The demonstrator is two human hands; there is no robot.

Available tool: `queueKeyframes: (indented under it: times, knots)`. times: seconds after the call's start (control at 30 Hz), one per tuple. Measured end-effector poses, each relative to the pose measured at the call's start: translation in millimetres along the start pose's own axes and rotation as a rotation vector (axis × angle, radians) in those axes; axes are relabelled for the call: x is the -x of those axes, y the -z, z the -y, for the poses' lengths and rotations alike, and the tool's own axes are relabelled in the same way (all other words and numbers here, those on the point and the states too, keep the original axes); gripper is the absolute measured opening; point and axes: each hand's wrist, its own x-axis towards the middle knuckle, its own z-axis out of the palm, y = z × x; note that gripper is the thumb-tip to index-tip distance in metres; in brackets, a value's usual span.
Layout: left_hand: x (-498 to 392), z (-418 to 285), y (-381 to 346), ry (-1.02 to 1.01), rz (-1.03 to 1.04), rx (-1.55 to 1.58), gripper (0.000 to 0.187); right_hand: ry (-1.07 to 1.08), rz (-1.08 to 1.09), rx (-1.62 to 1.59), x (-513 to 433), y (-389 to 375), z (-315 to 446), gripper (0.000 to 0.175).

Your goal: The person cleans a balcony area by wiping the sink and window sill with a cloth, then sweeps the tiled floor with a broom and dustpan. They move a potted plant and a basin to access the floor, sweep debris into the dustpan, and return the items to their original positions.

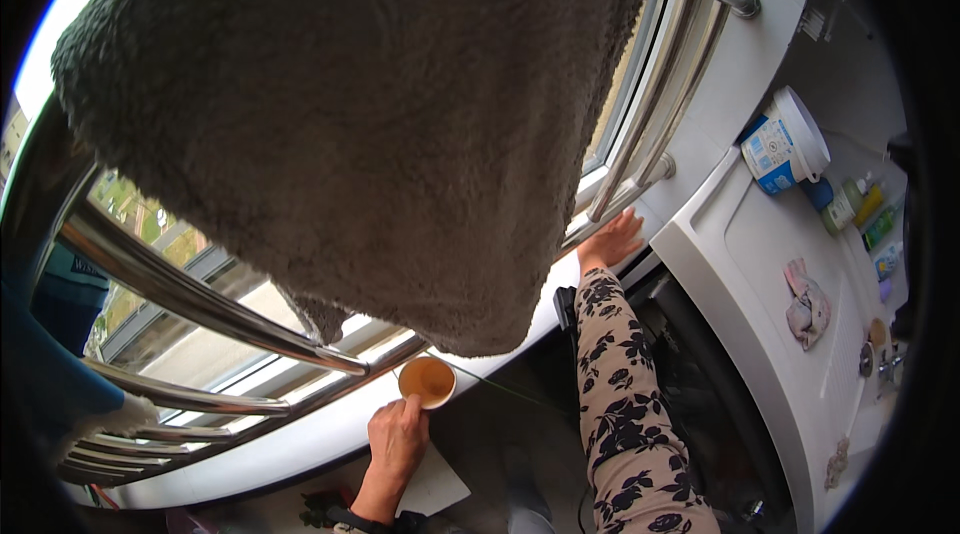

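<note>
My left hand (400, 433) pinches the rim of a round cup (429, 382) with orange-brown liquid or a stained inside; I cannot tell which. The cup is beside the white window ledge (315, 438). At the right end of that ledge, my right hand (615, 238) reaches to the white tiles below the metal bars, fingers spread, with no held object visible. Its underside is hidden. A large grey fleecy cloth (375, 129) hangs over the metal railing (232, 320) and fills much of the upper view, close to both hands.
To the right, a white sink unit (750, 279) bears a crumpled pinkish cloth (806, 305). A white and blue plastic bucket (784, 144) and several bottles (844, 205) stand along its far side. Blue fabric (67, 369) hangs at the left. Below the sink is a dark-framed opening (697, 354).
</note>
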Motion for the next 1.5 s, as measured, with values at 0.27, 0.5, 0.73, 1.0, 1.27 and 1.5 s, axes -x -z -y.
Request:
queueKeyframes:
  times: [0.27,0.5,0.73,1.0,1.27,1.5]
  knots:
    - [-0.6,1.5,-1.0,0.002,0.02,0.019,0.013,-0.256,0.341,0.034,-13.4,-6.7,-9.5,0.063]
    - [-1.2,0.5,8.7,-0.013,0.02,0.036,0.012,-0.089,0.416,0.064,76.1,38.5,11.1,0.065]
    - [-2.7,0.3,8.7,-0.025,0.05,0.014,0.012,-0.013,0.461,-0.053,106.5,41.3,12.4,0.068]
    - [-1.3,3.1,10.8,0.015,0.094,-0.003,0.016,-0.014,0.43,0.161,21.7,6.3,9.4,0.057]
    - [-8.1,-5.0,17.7,-0.022,0.055,-0.012,0.011,0.609,0.653,-0.187,123.7,59.0,17.9,0.054]
    - [-7.4,-8.2,21.6,-0.017,0.042,-0.002,0.012,0.956,0.477,-0.587,169.1,81.6,-38.6,0.041]
